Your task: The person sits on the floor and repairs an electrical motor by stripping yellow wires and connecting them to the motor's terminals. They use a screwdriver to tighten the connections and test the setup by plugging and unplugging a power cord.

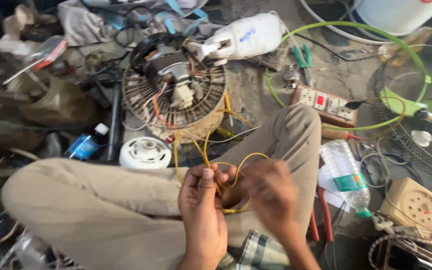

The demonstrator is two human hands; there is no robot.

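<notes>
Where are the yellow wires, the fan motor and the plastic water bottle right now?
yellow wires (207, 150), head view, on the strands rising above the hands.
fan motor (168, 67), head view, on its dark body.
plastic water bottle (340, 162), head view, on its clear side.

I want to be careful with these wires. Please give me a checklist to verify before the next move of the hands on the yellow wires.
1. Left hand has a grip on the yellow wires: ok.
2. Right hand grip is sharp enough to judge: cannot tell, blurred.
3. Wires lead up to the fan motor: ok.
4. Power strip free of plugs: not ok, a black plug sits in it.
5. Red-handled pliers near the right hand: ok.
</notes>
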